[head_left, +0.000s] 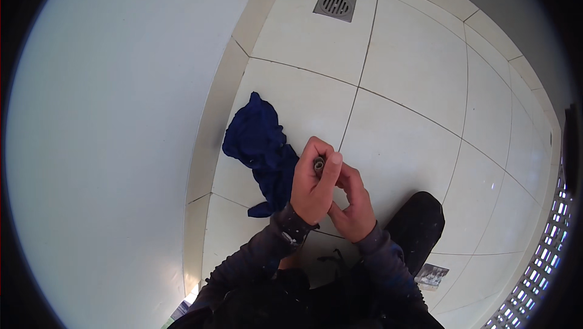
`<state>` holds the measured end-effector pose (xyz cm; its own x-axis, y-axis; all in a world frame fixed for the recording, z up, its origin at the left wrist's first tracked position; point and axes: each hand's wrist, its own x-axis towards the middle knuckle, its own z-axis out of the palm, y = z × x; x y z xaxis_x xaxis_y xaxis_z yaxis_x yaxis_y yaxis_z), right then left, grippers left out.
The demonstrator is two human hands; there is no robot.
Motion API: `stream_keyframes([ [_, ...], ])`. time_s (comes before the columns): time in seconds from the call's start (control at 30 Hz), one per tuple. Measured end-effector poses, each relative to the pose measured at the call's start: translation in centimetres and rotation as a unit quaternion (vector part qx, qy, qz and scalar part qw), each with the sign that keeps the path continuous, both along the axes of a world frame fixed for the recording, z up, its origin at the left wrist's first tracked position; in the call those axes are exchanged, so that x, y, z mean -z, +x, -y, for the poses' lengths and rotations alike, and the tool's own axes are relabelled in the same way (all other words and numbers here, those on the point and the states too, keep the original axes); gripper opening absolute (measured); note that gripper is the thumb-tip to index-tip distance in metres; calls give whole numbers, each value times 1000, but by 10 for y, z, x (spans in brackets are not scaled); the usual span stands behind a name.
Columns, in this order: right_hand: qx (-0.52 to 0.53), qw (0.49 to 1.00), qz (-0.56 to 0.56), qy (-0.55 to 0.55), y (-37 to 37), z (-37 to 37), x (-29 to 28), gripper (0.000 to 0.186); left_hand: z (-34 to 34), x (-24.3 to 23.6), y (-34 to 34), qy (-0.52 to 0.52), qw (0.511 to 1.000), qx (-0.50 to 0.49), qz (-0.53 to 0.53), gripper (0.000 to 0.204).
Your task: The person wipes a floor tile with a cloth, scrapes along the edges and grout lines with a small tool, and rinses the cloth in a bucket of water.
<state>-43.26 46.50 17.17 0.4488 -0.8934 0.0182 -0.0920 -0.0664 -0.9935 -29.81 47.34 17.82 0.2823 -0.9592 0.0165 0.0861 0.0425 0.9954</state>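
Observation:
My left hand [311, 190] is closed around a small metal tube-like piece [319, 165]. Its round, hollow end shows between the curled forefinger and the thumb; the rest is hidden inside the fist. Just to the right, my right hand [356, 212] presses up against the left one with its fingers bent inward. What those fingers grip, if anything, is covered by the left hand. A crumpled dark blue cloth [258, 140] lies on the floor to the left, partly behind my left hand.
Pale tiles cover the floor [413, 122]. A square metal drain grate [336, 6] is set in it at the far side. A white wall [115, 116] runs along the left. A printed paper [432, 276] lies at lower right, and a perforated screen [540, 256] borders the right.

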Motion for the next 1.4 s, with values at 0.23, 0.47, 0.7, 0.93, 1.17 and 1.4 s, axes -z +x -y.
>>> stream_keyframes([
  [0.23, 23, 997, -23, 65, -4, 6, 37, 22, -11, 35, 28, 149, 986, 51, -51, 25],
  [0.47, 133, 971, -14, 196, 9, 25, 86, 30, 13, 76, 100, 44, 742, -108, 661, 38],
  [0.7, 83, 951, 65, 290, 17, 21, 88, 45, -88, 95, 125, 316, 751, -60, 576, 19],
  [0.93, 89, 948, 35, 305, 15, 19, 94, 46, -167, 63, 124, 442, 699, -73, 557, 26],
  [1.17, -29, 991, 23, 132, 32, -2, 78, 34, -79, 25, 55, 207, 968, -84, 117, 34],
  [1.4, 11, 992, -40, 117, 41, -15, 53, 36, -67, 63, 43, 217, 973, -45, 57, 24],
])
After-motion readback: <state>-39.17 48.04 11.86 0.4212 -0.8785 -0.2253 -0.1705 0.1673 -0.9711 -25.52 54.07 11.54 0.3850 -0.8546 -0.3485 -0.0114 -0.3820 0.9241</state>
